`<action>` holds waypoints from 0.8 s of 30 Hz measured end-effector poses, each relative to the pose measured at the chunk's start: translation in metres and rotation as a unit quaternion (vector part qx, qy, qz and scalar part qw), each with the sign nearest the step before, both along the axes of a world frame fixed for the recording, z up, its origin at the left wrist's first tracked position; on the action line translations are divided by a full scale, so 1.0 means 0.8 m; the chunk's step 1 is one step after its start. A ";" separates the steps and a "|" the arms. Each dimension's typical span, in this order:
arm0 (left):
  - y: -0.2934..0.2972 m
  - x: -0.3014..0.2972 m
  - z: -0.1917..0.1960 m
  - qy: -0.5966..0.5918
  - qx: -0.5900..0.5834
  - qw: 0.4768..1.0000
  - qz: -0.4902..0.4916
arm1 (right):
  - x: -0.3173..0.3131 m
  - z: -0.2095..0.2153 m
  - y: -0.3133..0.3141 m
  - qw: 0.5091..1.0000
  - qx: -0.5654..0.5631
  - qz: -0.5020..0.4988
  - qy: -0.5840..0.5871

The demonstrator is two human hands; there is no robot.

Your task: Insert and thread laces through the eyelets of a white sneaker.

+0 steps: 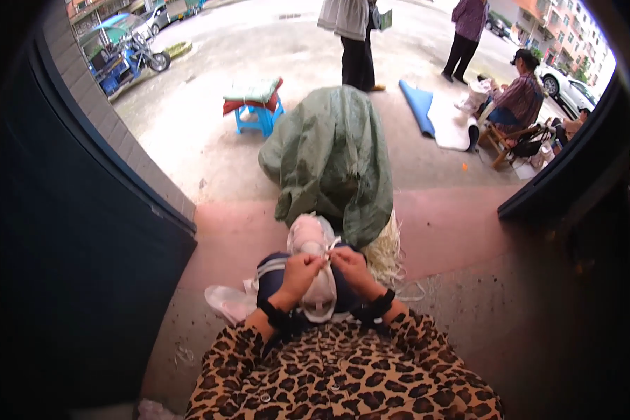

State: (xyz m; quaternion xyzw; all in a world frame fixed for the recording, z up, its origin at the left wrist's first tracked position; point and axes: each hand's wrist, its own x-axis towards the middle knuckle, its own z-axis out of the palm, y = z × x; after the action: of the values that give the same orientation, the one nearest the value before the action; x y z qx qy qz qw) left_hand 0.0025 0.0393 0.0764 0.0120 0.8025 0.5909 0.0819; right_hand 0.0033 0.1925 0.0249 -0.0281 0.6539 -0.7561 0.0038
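The left hand (pixel 303 272) and right hand (pixel 353 269) nearly meet, fingertips pinched at a thin white strand (pixel 332 245), over a pale pink and white item (pixel 309 236) lying along the dark blue lap (pixel 271 277). A bulky green sack (pixel 336 150) stands just beyond, with pale strips (pixel 386 253) by its lower right side. Farther out are a blue stool (pixel 257 120) bearing folded cloth (pixel 254 94), a blue sheet (pixel 418 107) and a seated person (pixel 521 98) at the right

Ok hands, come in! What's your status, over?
Left fingers, right fingers pinched close together; what's gripped, too small to tell. Pale pink piece under them. Big green sack just beyond.
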 end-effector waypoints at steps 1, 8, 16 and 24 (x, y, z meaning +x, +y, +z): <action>-0.007 -0.001 -0.013 0.030 -0.006 0.999 0.027 | -0.002 0.013 -0.007 1.000 -0.007 0.013 -0.005; -0.002 0.011 0.014 0.046 -0.043 0.998 0.012 | 0.003 0.030 -0.018 0.998 -0.016 0.042 -0.040; -0.009 0.019 0.013 0.085 -0.107 0.990 0.021 | 0.009 0.037 -0.026 0.993 0.053 0.096 -0.035; -0.050 -0.013 0.002 0.057 -0.151 0.985 -0.067 | -0.012 0.094 -0.023 0.999 -0.022 0.030 0.003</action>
State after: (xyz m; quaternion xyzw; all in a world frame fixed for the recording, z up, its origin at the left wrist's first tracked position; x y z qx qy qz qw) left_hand -0.0081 -0.0003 0.0780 0.0872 0.8834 0.4541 0.0763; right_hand -0.0059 0.1743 0.1003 -0.0502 0.6361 -0.7696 0.0239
